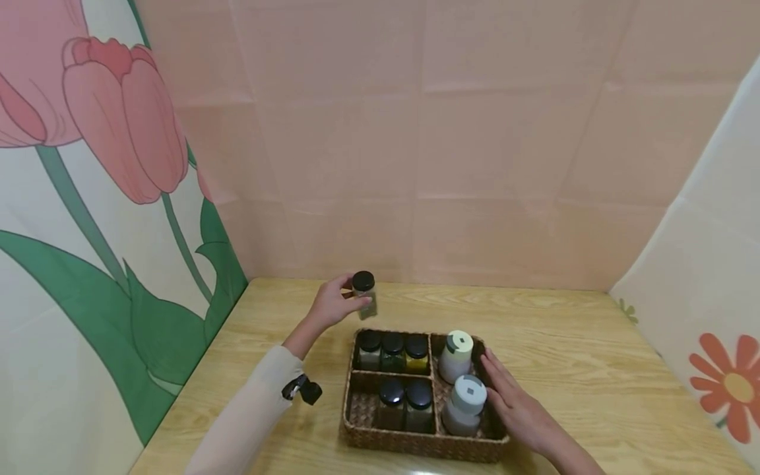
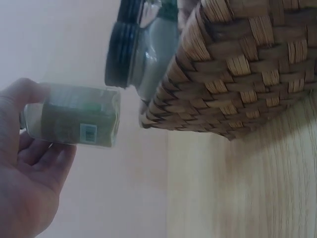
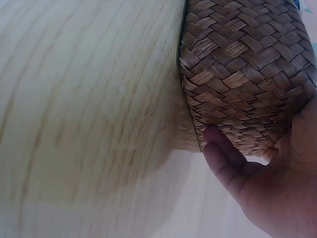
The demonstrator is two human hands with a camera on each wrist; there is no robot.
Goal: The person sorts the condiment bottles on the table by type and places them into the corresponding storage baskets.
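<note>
Near the table's back, my left hand (image 1: 332, 305) grips a small clear spice jar (image 1: 367, 303) with a black lid, held in the air behind the basket's back left corner. A label with a barcode shows on this jar (image 2: 84, 116) in the left wrist view. The brown woven basket (image 1: 386, 438) stands on the table, divided into compartments. My right hand (image 1: 522, 412) rests against the basket's right wall with its fingers extended. In the right wrist view, that hand (image 3: 277, 183) lies beside the woven side (image 3: 247, 74).
Three black-lidded jars (image 1: 393, 349) fill the back left compartment. Two more dark-lidded jars (image 1: 419, 406) stand in the front left one, beside a gap at its left. Two pale-capped bottles (image 1: 463, 412) stand in the right compartment. A pink cloth backdrop (image 1: 415, 165) hangs behind the wooden table (image 1: 570, 343).
</note>
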